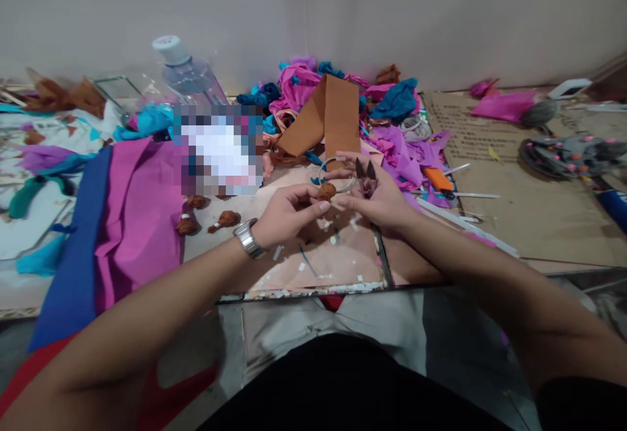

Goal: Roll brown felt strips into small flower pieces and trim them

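My left hand, with a metal watch on its wrist, is closed on a small brown crumpled-paper ball, pinched between thumb and fingers. Close beside it, my right hand is curled, its thumb near the ball. Two dark pointed blades, like those of small scissors, stick up from its palm; their handles are hidden. Around the right fingers sits a thin pale ring, perhaps a tape roll. On the board left of my hands lie more brown paper balls with short white stems.
A folded brown paper strip stands among pink, purple and blue crepe scraps. Behind to the left is a clear bottle. Pink paper covers the left side. An orange cutter and cardboard lie right.
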Available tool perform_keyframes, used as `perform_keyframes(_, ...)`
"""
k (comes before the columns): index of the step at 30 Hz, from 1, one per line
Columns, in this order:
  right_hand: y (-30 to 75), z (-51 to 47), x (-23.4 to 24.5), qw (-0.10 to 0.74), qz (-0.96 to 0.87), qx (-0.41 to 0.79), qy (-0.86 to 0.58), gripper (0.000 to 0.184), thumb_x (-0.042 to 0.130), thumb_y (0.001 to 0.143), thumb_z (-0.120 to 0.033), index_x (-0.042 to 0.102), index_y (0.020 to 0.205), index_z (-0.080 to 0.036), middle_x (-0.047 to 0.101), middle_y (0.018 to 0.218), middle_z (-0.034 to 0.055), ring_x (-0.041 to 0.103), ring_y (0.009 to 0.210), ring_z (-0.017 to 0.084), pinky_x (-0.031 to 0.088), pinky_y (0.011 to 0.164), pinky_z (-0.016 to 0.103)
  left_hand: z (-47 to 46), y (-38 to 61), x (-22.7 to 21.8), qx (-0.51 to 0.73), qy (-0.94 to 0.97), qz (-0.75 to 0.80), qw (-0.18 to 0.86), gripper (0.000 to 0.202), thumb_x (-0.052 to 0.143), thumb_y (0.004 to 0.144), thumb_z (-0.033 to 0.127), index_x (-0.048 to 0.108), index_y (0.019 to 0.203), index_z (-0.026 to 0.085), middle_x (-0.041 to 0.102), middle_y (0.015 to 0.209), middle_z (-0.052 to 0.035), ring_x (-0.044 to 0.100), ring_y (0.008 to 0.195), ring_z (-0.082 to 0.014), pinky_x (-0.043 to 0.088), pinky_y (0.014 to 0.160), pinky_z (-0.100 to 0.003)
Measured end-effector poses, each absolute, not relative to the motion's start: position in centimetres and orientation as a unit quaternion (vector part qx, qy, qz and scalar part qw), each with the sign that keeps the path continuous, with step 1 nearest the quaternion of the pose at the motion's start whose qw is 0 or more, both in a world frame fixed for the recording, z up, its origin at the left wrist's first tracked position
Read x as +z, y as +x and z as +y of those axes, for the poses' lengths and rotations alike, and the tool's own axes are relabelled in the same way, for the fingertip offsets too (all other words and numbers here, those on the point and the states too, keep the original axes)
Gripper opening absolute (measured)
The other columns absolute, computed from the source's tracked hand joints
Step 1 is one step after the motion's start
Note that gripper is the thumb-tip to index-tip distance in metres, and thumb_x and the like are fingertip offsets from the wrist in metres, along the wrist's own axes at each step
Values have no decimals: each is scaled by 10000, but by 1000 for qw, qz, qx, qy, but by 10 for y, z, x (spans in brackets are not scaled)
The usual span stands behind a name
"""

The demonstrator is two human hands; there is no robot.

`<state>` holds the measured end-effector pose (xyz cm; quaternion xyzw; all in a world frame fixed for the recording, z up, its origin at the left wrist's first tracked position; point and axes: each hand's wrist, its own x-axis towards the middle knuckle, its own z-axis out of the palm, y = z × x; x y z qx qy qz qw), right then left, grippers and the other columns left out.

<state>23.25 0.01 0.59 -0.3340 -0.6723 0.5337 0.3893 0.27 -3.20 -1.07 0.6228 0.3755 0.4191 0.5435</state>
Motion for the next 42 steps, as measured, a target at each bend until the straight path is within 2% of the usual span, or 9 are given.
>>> perform_keyframes(3,231,-4,0,364,-680,549,-324,838,923,780,-451,513,1500,-330,728,1278,77,285,518,41,222,477,248,-33,5,-12,405,647,382,521,360,826,873,493,734,838,147,744,787,-48,651,671,-131,522,616,-246)
perform_keyframes(8,231,-3,-4,375,-679,543,-323,786,915,790,-440,550,1477,-323,729,1149,47,307,511,45,216,483,244,-33,6,-8,394,660,406,494,366,832,857,508,778,857,146,753,798,-51,639,662,-128,521,625,-253)
perform_keyframes(13,230,-3,-1,384,-665,550,-330,783,906,790,-389,531,1474,-325,724,1133,36,346,515,44,240,482,238,-33,4,-7,391,666,399,494,361,819,867,509,783,843,151,762,774,-52,634,650,-132,504,605,-250)
perform_keyframes(19,228,-4,5,404,-648,560,-323,723,865,809,-373,525,1445,-317,746,1107,26,334,496,33,253,470,235,-32,3,-6,361,643,371,565,376,763,927,527,807,874,157,790,804,-61,627,611,-119,479,589,-243)
perform_keyframes(22,228,-4,6,402,-647,569,-310,753,876,806,-382,507,1461,-327,745,1104,22,370,485,29,284,464,227,-32,4,-5,331,607,354,630,392,746,942,538,806,878,156,790,793,-63,629,584,-112,483,588,-240)
perform_keyframes(25,228,-4,4,405,-644,579,-292,766,879,814,-396,496,1472,-315,740,1093,23,424,498,32,335,474,216,-33,4,-6,324,546,352,687,389,786,908,544,799,913,155,790,804,-61,661,617,-114,512,623,-233)
perform_keyframes(29,230,-3,1,424,-649,564,-284,723,874,835,-345,513,1459,-289,729,1080,17,379,496,14,279,470,205,-32,5,-10,346,505,356,706,403,849,845,538,792,896,142,787,838,-57,689,726,-118,534,709,-224)
perform_keyframes(36,232,1,-3,427,-658,535,-313,749,915,793,-389,561,1447,-303,719,1072,13,309,487,17,212,459,224,-32,4,-9,370,589,414,587,332,851,831,474,822,916,155,791,802,-42,634,636,-115,480,614,-230)
perform_keyframes(42,232,-2,-6,432,-688,478,-335,739,932,784,-390,590,1431,-291,701,1048,9,309,498,17,234,476,223,-35,0,-8,366,749,461,305,252,729,942,403,862,973,192,835,901,-63,720,758,-171,517,713,-281)
